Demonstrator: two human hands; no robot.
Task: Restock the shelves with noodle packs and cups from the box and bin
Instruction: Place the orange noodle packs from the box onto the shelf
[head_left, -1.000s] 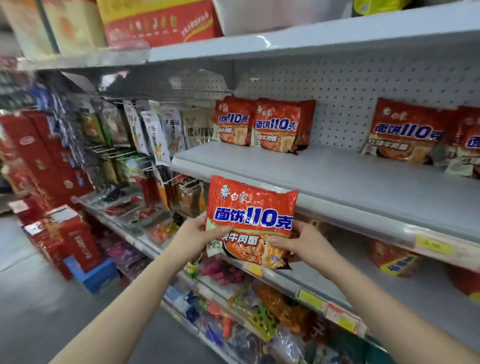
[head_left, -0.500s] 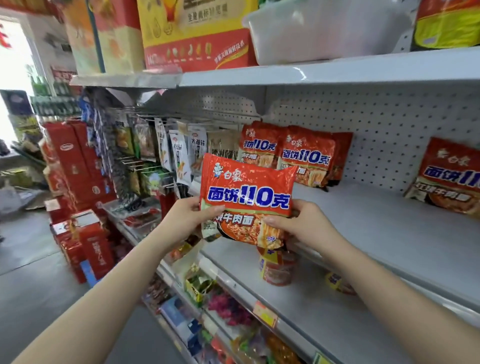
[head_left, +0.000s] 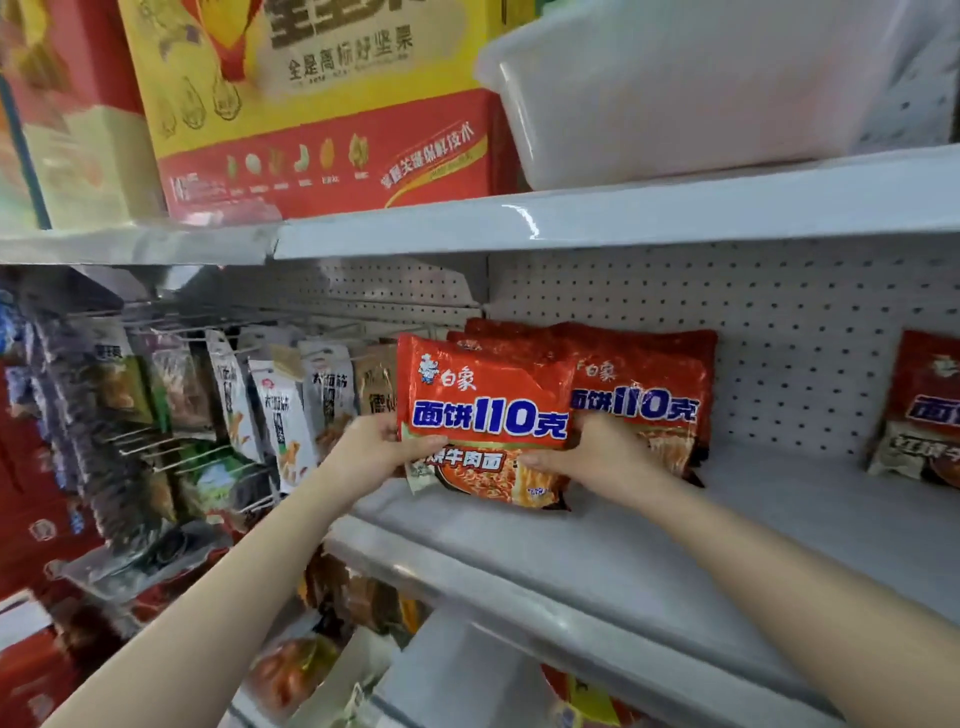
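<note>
A red noodle pack with blue lettering stands upright on the grey shelf, in front of other red noodle packs leaning on the pegboard. My left hand grips its lower left edge with the thumb across the front. My right hand grips its lower right edge, thumb on the front. Another red noodle pack stands at the far right of the same shelf.
Snack bags hang on wire hooks to the left of the packs. The upper shelf carries a red and yellow carton and a white plastic bin. Lower shelves hold more goods.
Both hands have carried the pack up and forward, from in front of the lower shelf edge onto the shelf, against the packs at the back.
</note>
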